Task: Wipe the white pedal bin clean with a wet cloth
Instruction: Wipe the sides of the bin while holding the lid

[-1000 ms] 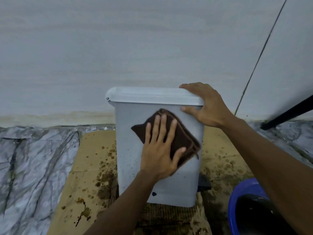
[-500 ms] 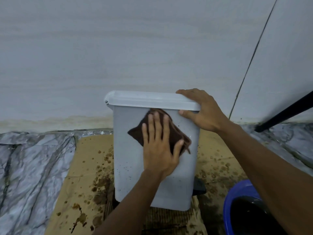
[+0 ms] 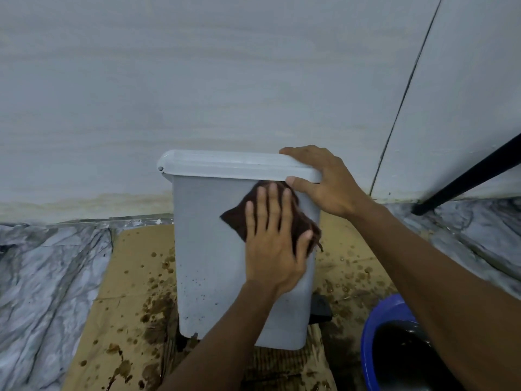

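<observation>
The white pedal bin (image 3: 208, 249) stands upright on stained cardboard, its lid closed and small dark specks on the lower part of its near side. My left hand (image 3: 272, 241) presses a dark brown cloth (image 3: 235, 220) flat against the upper right of that side, fingers straight. My right hand (image 3: 324, 183) grips the lid's right corner, fingers over the top and thumb under the rim. The black pedal (image 3: 320, 307) sticks out at the bin's lower right.
Brown-spotted cardboard (image 3: 127, 277) covers the floor under the bin, with crumpled plastic sheeting (image 3: 42, 277) to the left and right. A blue bucket (image 3: 375, 328) of dark water sits at the lower right. A black bar (image 3: 465, 179) slants at the right. The wall is close behind.
My left hand has slid the cloth up the bin's side, from the middle to just under the lid's rim. My right hand has kept its hold on the lid.
</observation>
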A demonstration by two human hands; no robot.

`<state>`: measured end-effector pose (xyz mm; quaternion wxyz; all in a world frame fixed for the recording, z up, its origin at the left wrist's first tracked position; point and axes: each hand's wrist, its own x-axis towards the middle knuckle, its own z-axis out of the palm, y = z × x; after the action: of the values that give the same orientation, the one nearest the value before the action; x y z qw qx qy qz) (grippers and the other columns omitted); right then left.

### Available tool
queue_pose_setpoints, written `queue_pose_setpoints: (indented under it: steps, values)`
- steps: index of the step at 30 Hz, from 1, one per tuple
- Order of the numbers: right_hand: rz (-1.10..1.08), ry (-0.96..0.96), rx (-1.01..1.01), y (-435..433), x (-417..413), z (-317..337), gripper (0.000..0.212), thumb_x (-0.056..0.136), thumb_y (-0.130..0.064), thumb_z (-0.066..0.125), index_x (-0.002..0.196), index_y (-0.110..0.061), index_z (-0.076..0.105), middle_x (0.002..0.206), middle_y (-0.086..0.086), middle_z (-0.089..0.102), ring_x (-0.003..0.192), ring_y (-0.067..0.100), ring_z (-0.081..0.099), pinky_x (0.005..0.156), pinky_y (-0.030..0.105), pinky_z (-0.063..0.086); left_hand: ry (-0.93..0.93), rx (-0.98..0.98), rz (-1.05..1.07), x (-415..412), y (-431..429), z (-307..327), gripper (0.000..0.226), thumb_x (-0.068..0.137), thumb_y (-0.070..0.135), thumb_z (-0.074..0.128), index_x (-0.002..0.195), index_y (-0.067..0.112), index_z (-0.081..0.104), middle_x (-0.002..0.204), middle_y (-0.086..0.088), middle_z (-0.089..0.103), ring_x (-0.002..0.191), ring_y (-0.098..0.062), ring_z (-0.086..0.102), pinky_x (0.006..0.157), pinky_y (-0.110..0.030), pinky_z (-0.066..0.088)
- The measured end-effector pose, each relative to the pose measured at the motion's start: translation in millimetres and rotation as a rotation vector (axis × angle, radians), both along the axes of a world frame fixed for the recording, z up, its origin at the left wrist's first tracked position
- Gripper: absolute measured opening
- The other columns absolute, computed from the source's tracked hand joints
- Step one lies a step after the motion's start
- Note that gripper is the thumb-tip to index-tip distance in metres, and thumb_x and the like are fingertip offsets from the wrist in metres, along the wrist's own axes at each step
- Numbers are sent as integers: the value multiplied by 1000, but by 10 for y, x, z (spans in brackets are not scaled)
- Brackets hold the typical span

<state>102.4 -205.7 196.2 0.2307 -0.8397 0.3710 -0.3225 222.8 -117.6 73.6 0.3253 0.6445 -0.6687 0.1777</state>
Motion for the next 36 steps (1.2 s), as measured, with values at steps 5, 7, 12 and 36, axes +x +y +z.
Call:
queue_pose_setpoints:
  steps: [5, 7, 12, 36]
  values:
    - [-10, -9, 2, 1, 0, -25, 47, 93, -28, 69, 139, -29, 58, 134, -6, 59, 123, 16, 48, 108, 34, 37, -285, 53, -251, 322, 306, -309, 71, 107, 50, 36, 165, 14, 14, 173, -12, 5, 160, -31, 9, 129, -51, 7]
    - [-12, -19, 11, 12, 13, -31, 47, 93, -28, 70, 139, -31, 58, 133, -8, 59, 121, 14, 48, 107, 32, 37, -245, 55, -180, 532, 412, -365, 75, 105, 54, 37, 165, 16, 13, 173, -11, 2, 160, -31, 7, 129, -50, 3]
    - [-34, -27, -38, 43, 48, -61, 47, 92, -26, 70, 138, -28, 59, 134, -5, 60, 123, 17, 48, 103, 26, 35, -29, -15, 1, 309, 136, -83, 76, 106, 51, 34, 165, 9, 11, 172, -16, 3, 159, -35, 3, 129, -51, -2]
    - [-103, -38, -190, 114, 66, -270, 62, 83, -35, 74, 142, -25, 55, 135, 1, 53, 126, 24, 44, 107, 48, 39, -162, -7, -173, 222, 244, -360, 72, 107, 51, 36, 165, 12, 16, 172, -15, 4, 159, -35, 9, 128, -52, 2]
